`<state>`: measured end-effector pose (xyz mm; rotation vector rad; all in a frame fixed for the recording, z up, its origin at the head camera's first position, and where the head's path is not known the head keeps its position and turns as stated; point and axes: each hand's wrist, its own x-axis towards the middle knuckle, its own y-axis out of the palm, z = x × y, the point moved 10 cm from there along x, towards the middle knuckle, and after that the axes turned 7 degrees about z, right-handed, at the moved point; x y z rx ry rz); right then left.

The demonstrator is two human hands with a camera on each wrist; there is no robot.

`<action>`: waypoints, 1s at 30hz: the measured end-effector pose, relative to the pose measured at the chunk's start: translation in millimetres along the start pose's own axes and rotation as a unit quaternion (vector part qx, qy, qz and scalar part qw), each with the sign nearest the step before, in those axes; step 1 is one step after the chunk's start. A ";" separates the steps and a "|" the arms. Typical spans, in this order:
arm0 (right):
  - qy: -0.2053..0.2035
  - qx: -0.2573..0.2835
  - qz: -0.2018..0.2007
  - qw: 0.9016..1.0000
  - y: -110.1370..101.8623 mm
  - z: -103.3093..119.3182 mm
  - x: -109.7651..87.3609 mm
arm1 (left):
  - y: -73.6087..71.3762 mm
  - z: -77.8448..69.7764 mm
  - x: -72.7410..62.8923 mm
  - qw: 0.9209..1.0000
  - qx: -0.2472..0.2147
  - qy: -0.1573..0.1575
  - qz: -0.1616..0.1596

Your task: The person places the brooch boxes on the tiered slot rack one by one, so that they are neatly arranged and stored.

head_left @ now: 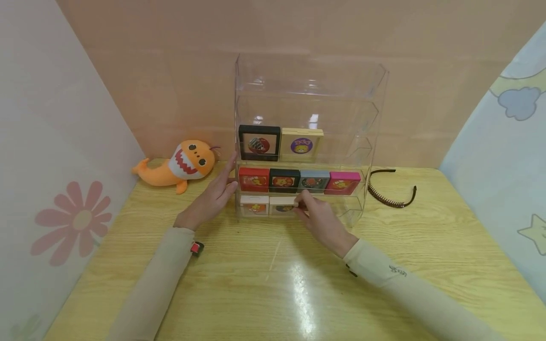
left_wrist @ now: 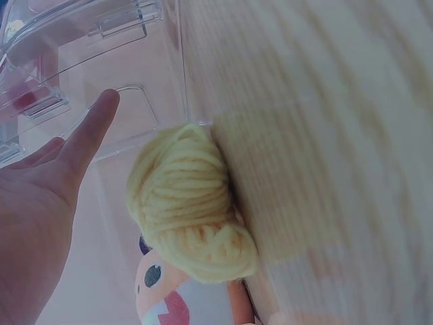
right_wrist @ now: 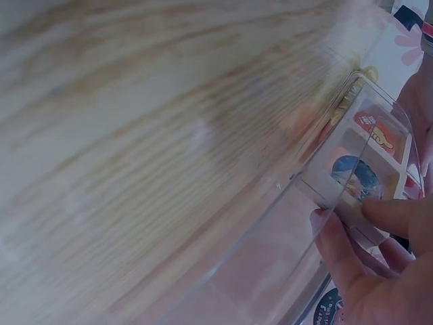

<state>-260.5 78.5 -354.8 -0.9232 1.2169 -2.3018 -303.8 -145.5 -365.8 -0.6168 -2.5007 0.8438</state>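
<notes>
A clear acrylic rack (head_left: pixel 341 106) with several tiers stands against the back wall. My right hand (head_left: pixel 323 222) pinches the right end of a small white box (right_wrist: pixel 348 193) with a blue round picture, on the lowest tier. Directly left of it sits another white box (head_left: pixel 254 206) with a red and yellow picture. My left hand (head_left: pixel 212 194) lies along the rack's left side, fingers straight, pointing up. On the tier above are a red box (head_left: pixel 253 180), a black box (head_left: pixel 284 181), a grey box (head_left: pixel 314 181) and a pink box (head_left: pixel 342 183).
Higher up sit a larger black box (head_left: pixel 259 143) and a cream box (head_left: pixel 301 145). An orange plush shark (head_left: pixel 179 163) lies left of the rack, with a yellow yarn ball (left_wrist: pixel 189 203) beside it. A brown toothed headband (head_left: pixel 390 203) lies to the right.
</notes>
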 end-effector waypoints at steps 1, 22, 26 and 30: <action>-0.001 -0.003 -0.001 1.000 -0.1 -0.1 0.1 | 0.3 0.2 0.0 1.000 0.000 0.002 0.000; -0.011 -0.061 -0.164 0.984 -103.2 9.3 -29.1 | 4.7 3.8 6.9 1.000 -0.009 0.006 0.005; 0.015 -0.096 -0.230 0.968 -147.4 -4.2 -39.8 | 3.7 5.7 4.2 1.000 0.000 0.002 0.007; 0.056 -0.115 -0.240 0.962 -175.5 -29.0 -46.5 | -7.7 1.8 -0.3 0.999 0.049 0.010 -0.013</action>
